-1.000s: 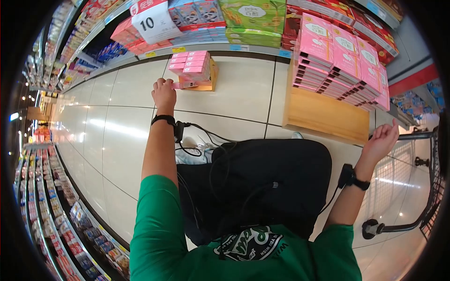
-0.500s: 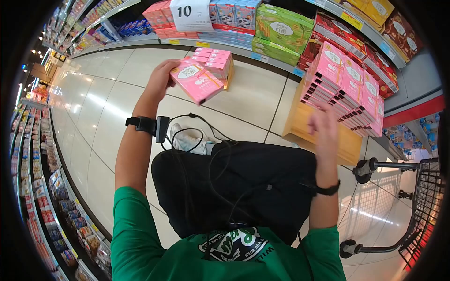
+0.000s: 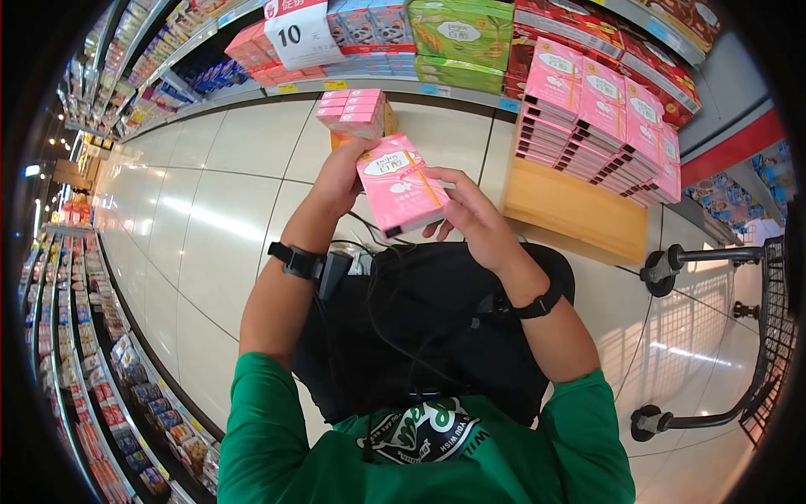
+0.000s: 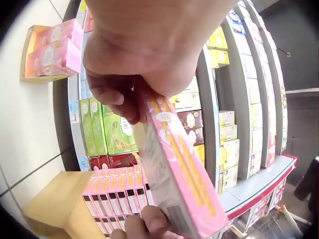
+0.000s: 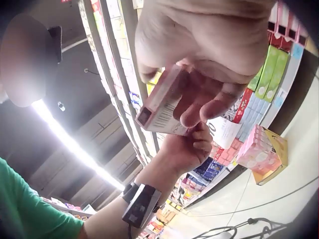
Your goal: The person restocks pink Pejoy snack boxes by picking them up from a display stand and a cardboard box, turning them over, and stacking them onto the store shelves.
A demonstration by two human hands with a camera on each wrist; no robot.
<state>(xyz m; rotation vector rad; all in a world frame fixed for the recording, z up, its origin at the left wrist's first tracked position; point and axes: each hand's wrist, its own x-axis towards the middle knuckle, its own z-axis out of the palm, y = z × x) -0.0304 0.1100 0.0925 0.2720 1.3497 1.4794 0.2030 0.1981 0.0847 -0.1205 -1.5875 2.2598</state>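
A pink box of biscuit sticks (image 3: 399, 189), with a white label and stick pictures on its front, is held tilted above the lap. My left hand (image 3: 338, 178) grips it by the upper left corner. At its right edge is my right hand (image 3: 483, 225), fingers curled around that side, some of them behind the box. The left wrist view shows the box's narrow side (image 4: 182, 159) running down from the left hand towards the right fingertips (image 4: 154, 219). A barcode faces the right wrist view on the box's back (image 5: 164, 117).
Several pink boxes (image 3: 357, 107) sit on a small wooden stand ahead. A larger pink stack (image 3: 600, 109) stands on a wooden platform (image 3: 579, 202) at right. Shelves with green cartons (image 3: 460, 38) run behind; a cart (image 3: 714, 336) stands at right. Cables (image 3: 378, 290) hang over the lap.
The left hand has brought the pink box from beside the small stack back towards the body. The right hand has come in from the right and now holds the box's right side.
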